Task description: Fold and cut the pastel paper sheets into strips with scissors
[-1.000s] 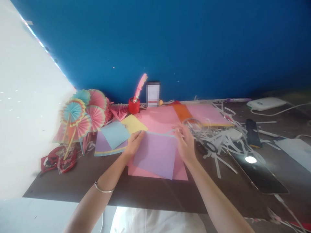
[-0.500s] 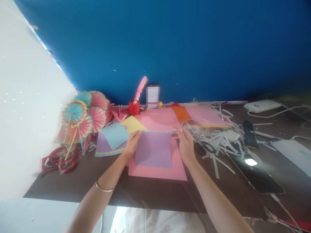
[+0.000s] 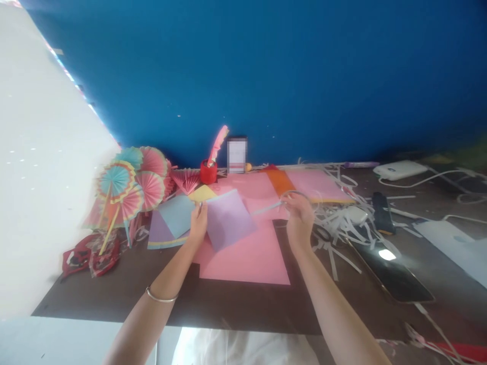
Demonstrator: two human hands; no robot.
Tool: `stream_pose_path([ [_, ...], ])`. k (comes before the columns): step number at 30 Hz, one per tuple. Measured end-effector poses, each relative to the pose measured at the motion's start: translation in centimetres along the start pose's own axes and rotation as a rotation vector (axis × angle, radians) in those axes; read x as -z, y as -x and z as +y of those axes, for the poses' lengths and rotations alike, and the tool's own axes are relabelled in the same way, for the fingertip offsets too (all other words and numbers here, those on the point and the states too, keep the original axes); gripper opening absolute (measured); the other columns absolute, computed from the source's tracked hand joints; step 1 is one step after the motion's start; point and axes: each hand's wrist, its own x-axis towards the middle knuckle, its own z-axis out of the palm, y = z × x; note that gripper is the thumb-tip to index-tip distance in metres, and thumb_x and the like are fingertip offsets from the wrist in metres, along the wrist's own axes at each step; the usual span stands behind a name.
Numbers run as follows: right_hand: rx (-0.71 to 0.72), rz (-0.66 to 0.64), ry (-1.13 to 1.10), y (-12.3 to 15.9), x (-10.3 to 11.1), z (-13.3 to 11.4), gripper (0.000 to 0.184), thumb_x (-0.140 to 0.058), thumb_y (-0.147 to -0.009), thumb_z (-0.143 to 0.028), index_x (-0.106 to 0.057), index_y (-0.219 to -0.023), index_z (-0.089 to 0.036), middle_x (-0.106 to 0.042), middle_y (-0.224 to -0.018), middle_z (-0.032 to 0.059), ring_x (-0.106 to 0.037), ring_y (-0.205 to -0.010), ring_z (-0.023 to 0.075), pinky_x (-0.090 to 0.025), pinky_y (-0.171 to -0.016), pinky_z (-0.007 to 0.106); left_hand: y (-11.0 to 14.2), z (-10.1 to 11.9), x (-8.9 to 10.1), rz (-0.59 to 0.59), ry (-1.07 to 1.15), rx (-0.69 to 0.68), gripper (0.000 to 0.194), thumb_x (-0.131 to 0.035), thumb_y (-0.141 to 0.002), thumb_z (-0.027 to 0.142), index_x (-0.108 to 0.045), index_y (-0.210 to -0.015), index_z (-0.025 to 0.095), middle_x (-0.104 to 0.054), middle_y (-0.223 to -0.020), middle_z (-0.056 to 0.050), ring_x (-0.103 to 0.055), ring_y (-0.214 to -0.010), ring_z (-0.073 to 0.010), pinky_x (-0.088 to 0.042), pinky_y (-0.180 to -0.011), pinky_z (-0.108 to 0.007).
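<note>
My left hand [image 3: 198, 220] pinches the left edge of a square sheet of purple paper [image 3: 231, 220], which hangs tilted above a pink sheet [image 3: 247, 258]. To the right, the closed fingers of my right hand [image 3: 299, 215] grip one end of a thin pale strip [image 3: 267, 208]. The strip's other end points toward the purple paper; I cannot tell whether they touch. Left of my left hand lie a light blue sheet [image 3: 175, 215] and a yellow sheet [image 3: 203, 193]. Just beyond my right hand is a tangle of white paper strips [image 3: 335, 223].
Folded paper fans [image 3: 116, 182] cluster at the left, by a red plastic wrapper [image 3: 76, 256]. A red cup [image 3: 208, 172] stands near the blue wall [image 3: 243, 76]. On the right lie a phone [image 3: 403, 279] with a cable, a white device [image 3: 401, 170] and a dark object [image 3: 383, 213].
My right hand has left the purple paper's right corner and moved slightly right, now holding the thin strip. The paper has turned and shifted a little with my left hand.
</note>
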Motion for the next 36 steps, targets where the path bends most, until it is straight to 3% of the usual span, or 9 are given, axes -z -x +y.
stream_pose_path([
  [3, 0.179, -0.144, 0.334, 0.2, -0.2, 1.0, 0.031, -0.038, -0.081, -0.021, -0.060, -0.103, -0.016, -0.062, -0.105, 0.0126, -0.054, -0.103, 0.0252, -0.039, -0.089, 0.045, -0.5, -0.3, 0.3, 0.014, -0.111, -0.029, 0.028, -0.046, -0.083, 0.034, -0.056, -0.103, 0.018, -0.060, -0.105, -0.008, -0.052, -0.104, -0.0224, -0.038, -0.093, -0.035],
  [7, 0.339, -0.424, 0.625, 1.1, -0.8, 1.3, 0.035, -0.039, -0.080, -0.017, -0.058, -0.110, -0.019, -0.064, -0.107, 0.0108, -0.055, -0.104, 0.0255, -0.024, -0.099, 0.050, -0.5, -0.4, 0.5, 0.019, -0.201, -0.130, 0.052, -0.050, -0.077, 0.021, -0.038, -0.127, 0.021, -0.047, -0.128, -0.008, -0.039, -0.123, -0.0225, -0.029, -0.104, -0.037],
  [10, 0.336, -0.527, 0.663, 1.4, -0.8, 1.3, 0.031, -0.039, -0.082, -0.019, -0.061, -0.103, -0.020, -0.067, -0.098, 0.0082, -0.059, -0.094, 0.0226, -0.031, -0.094, 0.042, -0.3, -0.4, 0.6, -0.018, -0.241, -0.183, 0.060, -0.050, -0.076, 0.018, -0.031, -0.133, 0.022, -0.041, -0.134, -0.008, -0.035, -0.127, -0.0232, -0.028, -0.106, -0.038],
  [14, 0.338, -0.500, 0.676, 1.2, -0.7, 1.6, 0.026, -0.039, -0.084, -0.020, -0.064, -0.094, -0.020, -0.068, -0.093, 0.0076, -0.059, -0.090, 0.0233, -0.029, -0.093, 0.042, 0.0, -0.6, 0.5, -0.100, -0.325, -0.213, 0.059, -0.050, -0.075, 0.014, -0.034, -0.131, 0.022, -0.043, -0.132, -0.010, -0.035, -0.127, -0.0241, -0.030, -0.104, -0.040],
  [19, 0.392, -0.469, 0.704, 0.8, -0.6, 2.4, 0.025, -0.042, -0.083, -0.021, -0.063, -0.096, -0.019, -0.068, -0.093, 0.0094, -0.059, -0.088, 0.0247, -0.031, -0.089, 0.043, 0.7, -0.6, 0.4, -0.047, -0.580, -0.332, 0.059, -0.055, -0.068, 0.008, -0.046, -0.124, 0.021, -0.017, -0.146, -0.011, -0.001, -0.136, -0.0357, -0.013, -0.105, -0.059],
  [24, 0.403, -0.405, 0.789, 0.5, -0.3, 2.0, 0.025, -0.043, -0.079, -0.015, -0.066, -0.089, -0.017, -0.067, -0.071, 0.0089, -0.060, -0.074, 0.0241, -0.038, -0.081, 0.043, 1.3, -0.6, 0.0, -0.327, -0.693, -0.496, 0.046, -0.047, -0.071, 0.004, -0.058, -0.111, 0.023, -0.053, -0.124, -0.010, -0.033, -0.128, -0.0321, 0.004, -0.104, -0.061],
  [29, 0.109, -0.280, 0.403, 0.6, -0.5, 0.3, 0.020, -0.050, -0.075, -0.019, -0.067, -0.086, -0.016, -0.068, -0.078, 0.0096, -0.062, -0.075, 0.0237, -0.045, -0.076, 0.042, 1.7, -0.7, -0.6, -0.361, -0.677, -0.494, 0.037, -0.044, -0.075, 0.005, -0.062, -0.102, 0.023, -0.060, -0.115, -0.009, -0.043, -0.120, -0.0310, 0.005, -0.104, -0.061],
  [33, -0.335, -0.330, -0.152, 1.6, -1.4, -1.1, 0.027, -0.065, -0.066, -0.029, -0.064, -0.089, -0.015, -0.069, -0.081, 0.0071, -0.064, -0.071, 0.0215, -0.052, -0.066, 0.038, 2.3, 0.2, -1.1, -0.337, -0.524, -0.502, 0.027, -0.047, -0.078, 0.013, -0.061, -0.101, 0.020, -0.063, -0.107, -0.008, -0.050, -0.111, -0.0248, -0.028, -0.103, -0.048],
  [36, -0.469, -0.372, -0.440, 2.4, -2.0, -1.8, 0.032, -0.072, -0.060, -0.030, -0.063, -0.087, -0.016, -0.068, -0.077, 0.0035, -0.065, -0.072, 0.0190, -0.054, -0.071, 0.038, 3.0, 1.1, -1.5, -0.391, -0.408, -0.493, 0.021, -0.049, -0.079, 0.017, -0.062, -0.095, 0.018, -0.065, -0.097, -0.007, -0.054, -0.100, -0.0213, -0.042, -0.090, -0.038],
])
